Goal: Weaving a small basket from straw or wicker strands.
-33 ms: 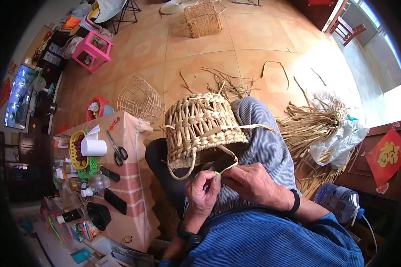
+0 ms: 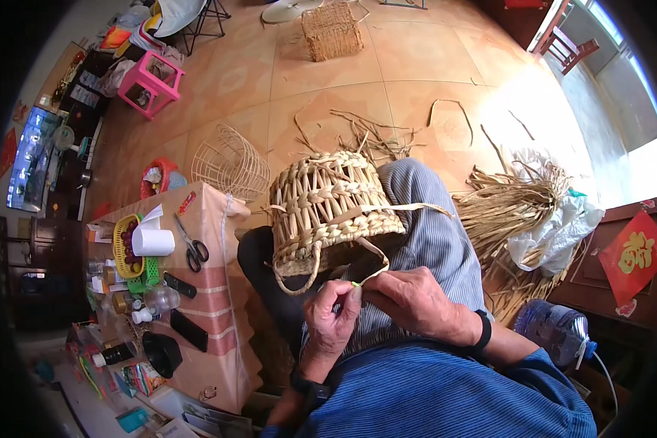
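Note:
A woven straw basket (image 2: 336, 208) lies tilted on my lap, its braided rim and dark opening toward me. A twisted handle loop (image 2: 299, 281) hangs from the rim at the left. From the rim's right side a pale straw strand (image 2: 382, 257) curves down to my fingers. My left hand (image 2: 332, 317) pinches the strand near a small bright green bit at its end. Close beside it, my right hand (image 2: 416, 303) is closed on the same strand, its fingertips partly hidden. One loose flat strand (image 2: 416, 207) sticks out across the basket toward the right.
At the left, a cloth-covered table (image 2: 223, 292) bears scissors (image 2: 195, 252), a paper roll (image 2: 153, 241), a yellow basket (image 2: 126, 252) and bottles. A wire frame basket (image 2: 230, 168) stands beyond it. A straw bundle (image 2: 515, 204) and a large water bottle (image 2: 551, 332) lie at the right.

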Demonstrator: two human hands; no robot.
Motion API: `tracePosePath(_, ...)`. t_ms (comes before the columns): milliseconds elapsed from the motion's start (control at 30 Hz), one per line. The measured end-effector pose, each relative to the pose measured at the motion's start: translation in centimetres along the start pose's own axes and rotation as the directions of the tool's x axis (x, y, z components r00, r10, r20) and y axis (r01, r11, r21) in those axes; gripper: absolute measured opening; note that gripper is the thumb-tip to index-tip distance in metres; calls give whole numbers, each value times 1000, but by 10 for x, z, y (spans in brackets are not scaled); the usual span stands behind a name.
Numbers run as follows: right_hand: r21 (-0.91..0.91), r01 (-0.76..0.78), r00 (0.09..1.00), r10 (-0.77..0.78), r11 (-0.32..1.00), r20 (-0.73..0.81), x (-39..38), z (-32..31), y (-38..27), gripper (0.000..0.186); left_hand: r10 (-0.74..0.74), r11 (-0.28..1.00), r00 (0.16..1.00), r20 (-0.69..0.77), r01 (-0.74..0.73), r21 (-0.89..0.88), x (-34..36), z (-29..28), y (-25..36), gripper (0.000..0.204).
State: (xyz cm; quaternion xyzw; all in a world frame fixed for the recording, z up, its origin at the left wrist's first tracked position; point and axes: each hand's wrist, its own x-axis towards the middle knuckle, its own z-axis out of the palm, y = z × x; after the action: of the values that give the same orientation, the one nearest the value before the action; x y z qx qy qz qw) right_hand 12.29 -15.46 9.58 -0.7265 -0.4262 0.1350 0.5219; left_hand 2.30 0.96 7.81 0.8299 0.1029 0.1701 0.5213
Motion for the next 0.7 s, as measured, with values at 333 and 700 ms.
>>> tracePosePath(333,78,-67,998,66,995,15,-1,0,-6,14,185,981,982,-47,-181,65,-2,1,-7,13)
tracePosePath(700,-188,83,997,-80,979,24,0,1,-3,13,-46,989,995,-83,33,-142,-10,2,0,16)
